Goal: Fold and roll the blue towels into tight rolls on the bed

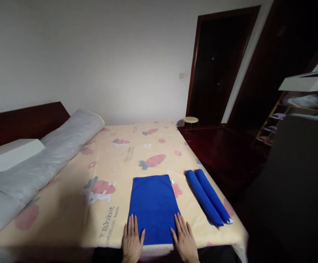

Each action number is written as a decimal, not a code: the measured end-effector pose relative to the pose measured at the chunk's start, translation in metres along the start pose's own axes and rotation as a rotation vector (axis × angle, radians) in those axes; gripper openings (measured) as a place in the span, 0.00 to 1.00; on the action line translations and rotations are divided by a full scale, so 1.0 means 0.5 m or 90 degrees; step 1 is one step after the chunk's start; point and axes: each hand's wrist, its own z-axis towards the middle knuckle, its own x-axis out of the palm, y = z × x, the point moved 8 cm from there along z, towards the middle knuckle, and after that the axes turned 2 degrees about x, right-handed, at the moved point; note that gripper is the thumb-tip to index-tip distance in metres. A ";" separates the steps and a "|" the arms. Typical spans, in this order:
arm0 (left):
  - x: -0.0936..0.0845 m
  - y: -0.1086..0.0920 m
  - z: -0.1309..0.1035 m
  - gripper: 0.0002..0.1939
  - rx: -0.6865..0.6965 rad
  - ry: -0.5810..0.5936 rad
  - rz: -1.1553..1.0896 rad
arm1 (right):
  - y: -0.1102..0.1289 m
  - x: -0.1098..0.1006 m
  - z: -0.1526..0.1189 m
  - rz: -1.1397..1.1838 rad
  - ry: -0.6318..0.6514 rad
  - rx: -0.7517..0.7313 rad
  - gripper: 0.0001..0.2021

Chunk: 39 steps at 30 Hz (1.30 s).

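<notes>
Because the camera looks down from the wearer's head, a wide bed [128, 149] spreads ahead, dressed in yellow printed with carrots and rabbits. Rolled grey bedding [71, 133] lies along its left side, perhaps placed there to give working room. A blue towel [153, 204] lies flat at the near edge, directly before the person, likely for easy reach. Two blue rolls [203, 195] rest side by side to its right, apart from it, probably kept together as a pair. The left hand [133, 239] rests palm down over the towel's near left edge; the right hand [184, 237] mirrors it. Fingers point forward, slightly spread, thumbs inward; neither hand grips anything, both seemingly pressing the fabric flat.
</notes>
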 end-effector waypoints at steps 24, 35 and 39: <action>0.021 0.003 0.075 0.34 -0.186 0.136 0.033 | 0.038 0.037 0.107 -0.006 0.078 0.122 0.43; 0.044 -0.105 0.152 0.29 0.134 0.086 -0.049 | 0.212 0.033 0.167 0.131 0.227 -0.218 0.25; 0.060 -0.093 0.169 0.28 0.190 0.169 -0.090 | 0.194 0.033 0.195 0.140 0.287 -0.240 0.26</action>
